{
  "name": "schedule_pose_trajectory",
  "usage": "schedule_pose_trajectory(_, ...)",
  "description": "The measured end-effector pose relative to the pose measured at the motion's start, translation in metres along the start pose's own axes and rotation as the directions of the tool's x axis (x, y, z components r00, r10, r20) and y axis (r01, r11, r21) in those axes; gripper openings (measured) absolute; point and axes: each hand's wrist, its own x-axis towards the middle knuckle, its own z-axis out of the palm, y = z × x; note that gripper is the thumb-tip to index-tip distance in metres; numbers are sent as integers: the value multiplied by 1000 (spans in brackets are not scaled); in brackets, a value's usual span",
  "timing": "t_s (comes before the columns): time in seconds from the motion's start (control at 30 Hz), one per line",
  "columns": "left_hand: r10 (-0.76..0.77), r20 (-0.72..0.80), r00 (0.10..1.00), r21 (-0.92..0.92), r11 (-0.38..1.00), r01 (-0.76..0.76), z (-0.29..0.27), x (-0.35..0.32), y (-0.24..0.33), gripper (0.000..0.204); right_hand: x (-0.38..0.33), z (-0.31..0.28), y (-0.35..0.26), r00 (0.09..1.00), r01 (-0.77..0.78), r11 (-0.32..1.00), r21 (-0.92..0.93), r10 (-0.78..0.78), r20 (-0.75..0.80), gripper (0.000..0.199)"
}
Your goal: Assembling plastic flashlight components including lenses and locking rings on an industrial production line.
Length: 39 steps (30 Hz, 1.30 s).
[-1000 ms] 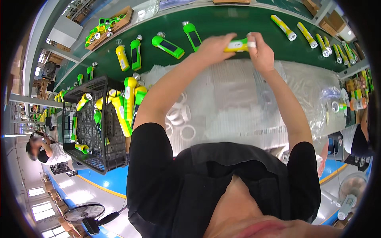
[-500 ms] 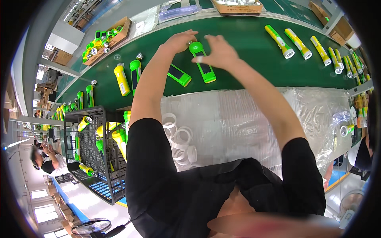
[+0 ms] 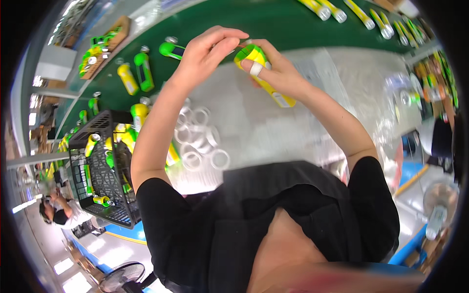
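My right hand (image 3: 278, 73) grips a yellow and green flashlight (image 3: 264, 73), tilted with its head up toward the conveyor. A white bandage wraps one finger of that hand. My left hand (image 3: 207, 51) pinches at the head end of the flashlight with its fingertips. Both hands hover above a clear plastic sheet (image 3: 273, 127) on the bench. Several white rings (image 3: 200, 141) lie on the sheet below my left forearm.
A green conveyor belt (image 3: 273, 19) carries more flashlights (image 3: 141, 71). A black crate (image 3: 105, 171) at my left holds several flashlights. A wooden tray (image 3: 100, 49) of parts stands far left. Another person (image 3: 61, 212) works at lower left. A fan (image 3: 122, 278) stands on the floor.
Both hands have pulled back from the green belt toward me, and a yellow and green flashlight is now held over the plastic sheet. The view has tilted down.
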Motion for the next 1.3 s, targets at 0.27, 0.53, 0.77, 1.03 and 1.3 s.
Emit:
schedule_pose_trajectory(0.27,237,-64,969,82,969,-231,124,-69,55,22,-140,19,42,997,-13,879,477,-25,74,42)
schedule_pose_trajectory(0.53,299,-8,954,-67,952,-299,180,-68,58,33,-184,8,53,991,-64,745,664,127,-47,39)
schedule_pose_trajectory(0.77,66,-58,996,477,879,-31,235,-28,-14,60,-204,-23,63,957,97,817,568,79,-279,43)
schedule_pose_trajectory(1.03,-127,-85,988,-63,991,122,212,-34,13,41,-205,-27,60,964,119,858,501,21,-264,44)
schedule_pose_trajectory(1.3,216,-11,976,152,965,-212,172,-96,77,39,-188,-2,50,996,49,878,476,-9,-86,38)
